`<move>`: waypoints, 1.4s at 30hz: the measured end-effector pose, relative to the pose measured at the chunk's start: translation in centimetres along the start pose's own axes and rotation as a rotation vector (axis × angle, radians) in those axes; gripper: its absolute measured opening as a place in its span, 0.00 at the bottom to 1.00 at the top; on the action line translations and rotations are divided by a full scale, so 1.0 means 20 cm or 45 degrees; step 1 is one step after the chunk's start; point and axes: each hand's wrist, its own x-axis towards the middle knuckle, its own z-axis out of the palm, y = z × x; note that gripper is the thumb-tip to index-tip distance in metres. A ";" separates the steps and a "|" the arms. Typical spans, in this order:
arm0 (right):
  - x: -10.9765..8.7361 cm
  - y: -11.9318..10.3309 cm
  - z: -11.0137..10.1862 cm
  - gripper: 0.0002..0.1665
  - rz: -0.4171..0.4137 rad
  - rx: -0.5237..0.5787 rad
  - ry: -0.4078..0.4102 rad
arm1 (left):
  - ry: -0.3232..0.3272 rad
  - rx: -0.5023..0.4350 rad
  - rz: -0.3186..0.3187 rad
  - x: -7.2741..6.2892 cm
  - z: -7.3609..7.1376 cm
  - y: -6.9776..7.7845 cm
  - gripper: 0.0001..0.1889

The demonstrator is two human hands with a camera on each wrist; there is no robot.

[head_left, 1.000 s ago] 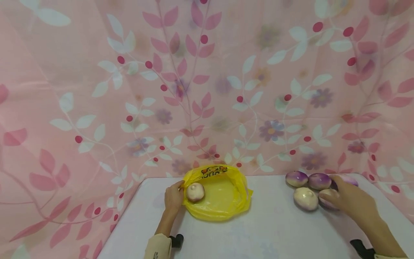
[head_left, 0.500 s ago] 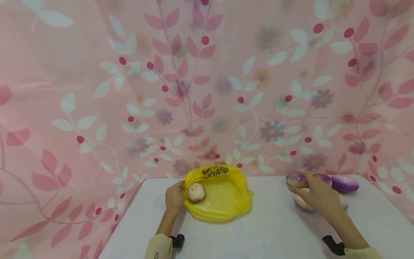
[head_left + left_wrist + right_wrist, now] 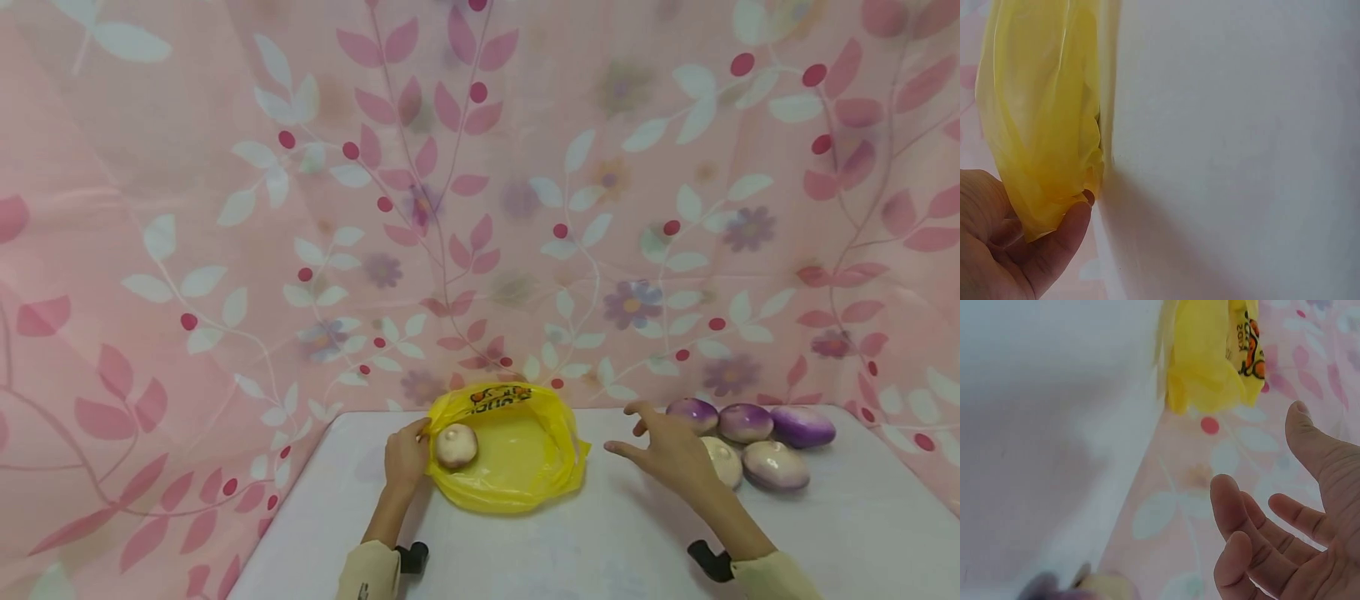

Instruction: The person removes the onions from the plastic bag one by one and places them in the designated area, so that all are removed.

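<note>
My left hand pinches the left rim of a yellow plastic bag that lies with its mouth wide apart. In the left wrist view, thumb and fingers grip a fold of the bag. Inside it, near the left side, sits one round white-and-purple eggplant. My right hand holds nothing, hovering above the table between the bag and the other eggplants, thumb and fingers spread apart. Behind it, a pale eggplant is partly hidden.
Several eggplants stand at the right: two short purple-and-white ones, a longer purple one and a pale one in front. A white-covered table meets a pink floral curtain at the back.
My right hand has moved left, away from the eggplants, without carrying any. The longer purple eggplant and the front pale one are uncovered. My left hand stays at the bag.
</note>
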 end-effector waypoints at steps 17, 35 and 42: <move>0.14 -0.33 0.28 0.40 0.027 0.065 -0.193 | -0.002 0.009 -0.008 0.01 0.02 0.00 0.14; 0.24 -0.56 0.52 0.40 -0.120 0.157 -0.271 | -0.026 0.018 -0.025 -0.01 0.02 -0.01 0.14; 0.29 -0.67 0.58 0.38 -0.131 0.159 -0.236 | -0.016 0.001 -0.020 0.00 0.00 0.01 0.14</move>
